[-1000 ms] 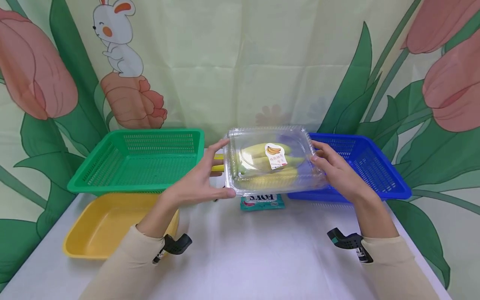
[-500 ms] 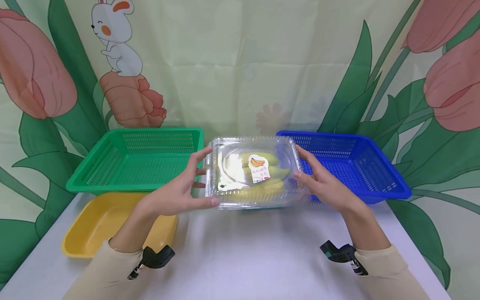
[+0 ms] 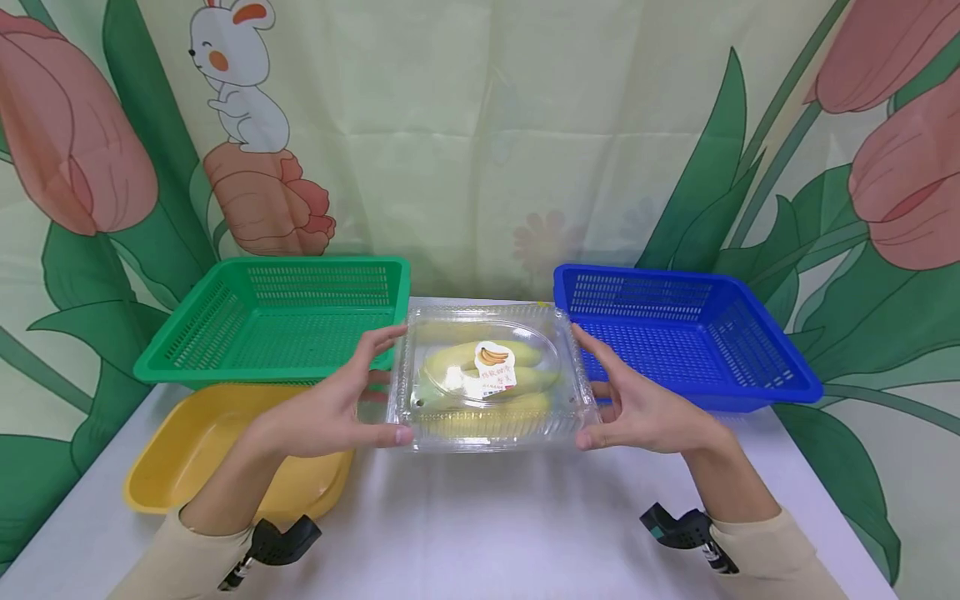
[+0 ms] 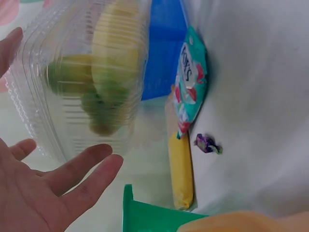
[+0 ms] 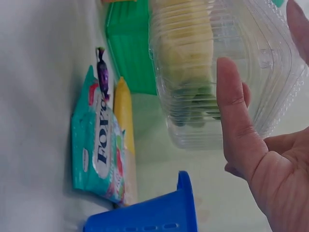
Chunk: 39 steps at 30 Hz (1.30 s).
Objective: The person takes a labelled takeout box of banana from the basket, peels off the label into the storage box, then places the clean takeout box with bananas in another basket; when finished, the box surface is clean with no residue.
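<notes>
Clear plastic box [image 3: 487,435] with bananas [image 3: 528,381] inside is held above the table [image 3: 480,533], between green basket [image 3: 318,285] and blue basket [image 3: 645,292]; left hand [image 3: 330,417] grasps its left side, right hand [image 3: 641,408] its right, fingers and thumbs engaged; teal bag [image 4: 192,79] lies on the table

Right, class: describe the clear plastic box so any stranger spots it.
Find the green perforated plastic basket and the blue perforated plastic basket. In front of the gap between them, left hand and right hand hold the clear plastic box. Unlike both baskets, it is transparent, with a white banana-picture sticker.
</notes>
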Each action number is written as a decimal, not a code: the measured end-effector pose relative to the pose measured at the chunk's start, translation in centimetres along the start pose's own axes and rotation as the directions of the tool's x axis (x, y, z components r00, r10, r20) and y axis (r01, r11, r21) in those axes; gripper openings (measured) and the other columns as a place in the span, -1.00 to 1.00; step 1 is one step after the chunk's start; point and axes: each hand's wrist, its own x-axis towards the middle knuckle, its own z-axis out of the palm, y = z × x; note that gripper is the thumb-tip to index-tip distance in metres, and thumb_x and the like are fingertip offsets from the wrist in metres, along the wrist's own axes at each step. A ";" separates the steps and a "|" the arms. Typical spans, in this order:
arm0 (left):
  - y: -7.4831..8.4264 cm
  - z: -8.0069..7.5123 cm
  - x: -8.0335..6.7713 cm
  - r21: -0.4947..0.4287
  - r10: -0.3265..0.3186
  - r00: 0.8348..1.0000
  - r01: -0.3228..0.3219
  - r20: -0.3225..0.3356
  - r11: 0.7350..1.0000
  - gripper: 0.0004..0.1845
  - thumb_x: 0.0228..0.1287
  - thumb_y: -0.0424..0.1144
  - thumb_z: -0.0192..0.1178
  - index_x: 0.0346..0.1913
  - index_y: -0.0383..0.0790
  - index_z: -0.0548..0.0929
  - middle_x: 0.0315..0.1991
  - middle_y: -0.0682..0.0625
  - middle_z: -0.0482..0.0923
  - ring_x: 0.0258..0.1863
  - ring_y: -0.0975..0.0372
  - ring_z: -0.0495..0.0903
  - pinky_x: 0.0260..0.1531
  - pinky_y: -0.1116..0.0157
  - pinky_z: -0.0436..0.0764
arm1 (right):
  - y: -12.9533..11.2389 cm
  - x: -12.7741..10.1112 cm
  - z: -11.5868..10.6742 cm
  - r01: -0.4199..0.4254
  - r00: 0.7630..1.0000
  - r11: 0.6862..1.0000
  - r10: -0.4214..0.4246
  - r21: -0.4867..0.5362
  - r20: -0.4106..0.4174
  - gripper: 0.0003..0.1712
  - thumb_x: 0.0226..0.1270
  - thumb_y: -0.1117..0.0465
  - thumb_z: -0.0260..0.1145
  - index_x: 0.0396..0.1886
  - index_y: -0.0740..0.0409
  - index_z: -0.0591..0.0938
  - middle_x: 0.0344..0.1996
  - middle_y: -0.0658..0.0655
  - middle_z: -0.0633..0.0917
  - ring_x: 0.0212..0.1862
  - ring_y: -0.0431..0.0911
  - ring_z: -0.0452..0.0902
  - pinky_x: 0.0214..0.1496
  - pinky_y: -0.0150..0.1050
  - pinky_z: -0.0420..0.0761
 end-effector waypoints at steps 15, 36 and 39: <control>-1.1 0.9 -2.0 -0.023 -0.071 0.997 0.072 0.035 0.997 0.22 0.11 -0.04 0.58 0.61 0.16 -0.15 0.58 -0.05 -0.02 0.40 -0.08 0.46 0.23 0.04 0.60 | 1.4 -0.7 1.8 -0.051 0.998 0.998 0.052 -0.046 0.029 0.35 0.28 0.32 0.51 0.69 -0.15 -0.29 0.56 0.30 -0.06 0.27 0.31 0.51 -0.02 -0.02 0.76; -2.0 2.1 -1.9 0.157 -0.184 0.970 0.158 0.162 0.975 0.26 -0.02 0.16 0.61 0.60 -0.01 -0.03 0.51 -0.09 0.17 0.33 -0.04 0.46 0.23 -0.09 0.56 | 3.8 -2.7 2.0 -0.119 0.987 0.992 0.123 -0.042 0.103 0.20 0.36 0.28 0.45 0.70 -0.02 -0.18 0.50 0.37 -0.03 -0.07 -0.05 0.66 -0.10 -0.22 0.70; -2.2 2.2 -1.8 0.151 -0.196 0.965 0.170 0.175 0.974 0.24 -0.02 0.13 0.62 0.59 0.00 0.00 0.52 -0.08 0.17 0.33 -0.06 0.45 0.22 -0.11 0.56 | 4.0 -2.9 1.9 -0.131 0.983 0.991 0.133 -0.027 0.126 0.20 0.38 0.26 0.44 0.70 0.01 -0.20 0.53 0.37 -0.07 -0.03 -0.05 0.65 -0.06 -0.22 0.71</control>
